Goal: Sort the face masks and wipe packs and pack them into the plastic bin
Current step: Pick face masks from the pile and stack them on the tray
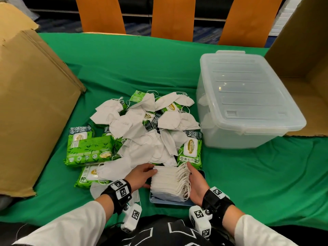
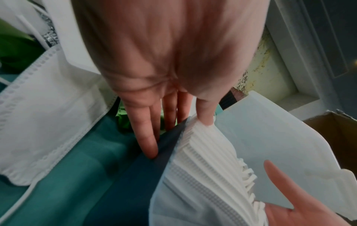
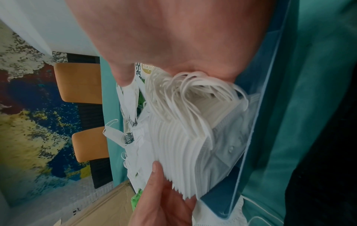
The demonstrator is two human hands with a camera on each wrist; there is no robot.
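Note:
A stack of folded white face masks [image 1: 168,180] [image 2: 203,160] [image 3: 183,145] stands on edge in a small blue tray [image 1: 170,202] [image 3: 260,122] at the near table edge. My left hand [image 1: 145,174] [image 2: 173,119] lies against the stack's left side, fingers straight, thumb touching its top. My right hand [image 1: 194,178] [image 3: 173,45] presses the ear-loop side with its palm. Behind the tray is a heap of loose white masks [image 1: 142,130] mixed with green wipe packs [image 1: 90,150] [image 1: 190,148]. The clear plastic bin [image 1: 230,135] sits at the right with its lid on.
A large cardboard box [image 1: 32,103] stands at the left and an open cardboard box [image 1: 301,68] behind the bin at the right. Orange chair backs [image 1: 173,16] line the far edge. Green cloth [image 1: 257,174] covers the table.

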